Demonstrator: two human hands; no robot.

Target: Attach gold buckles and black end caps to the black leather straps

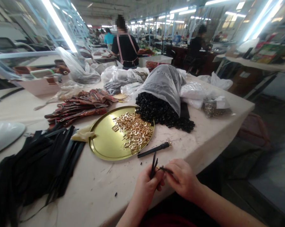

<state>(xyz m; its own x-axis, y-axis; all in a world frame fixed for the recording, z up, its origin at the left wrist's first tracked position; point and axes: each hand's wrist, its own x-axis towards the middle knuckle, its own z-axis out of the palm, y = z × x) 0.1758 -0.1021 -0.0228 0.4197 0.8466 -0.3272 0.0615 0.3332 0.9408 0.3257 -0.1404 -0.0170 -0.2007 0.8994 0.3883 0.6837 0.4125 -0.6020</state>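
Close to the table's front edge, my left hand (150, 178) is closed on a black strap (154, 164) whose end sticks up from the fingers. My right hand (183, 178) pinches another dark strap end (166, 170) beside it, and a small gold-coloured bit shows between the hands. Just beyond lies a black strap with a gold buckle (154, 149). A gold oval tray (102, 138) holds a heap of gold buckles (134, 130) on its right side. Fingers hide most of what the hands hold.
Black straps (40, 164) are piled at the left. Behind the tray lie reddish-brown leather pieces (80, 105). A plastic bag (162, 83) spills small black pieces (158, 110). Bagged metal parts (215, 107) sit at right. A person in an apron (124, 45) stands beyond the table.
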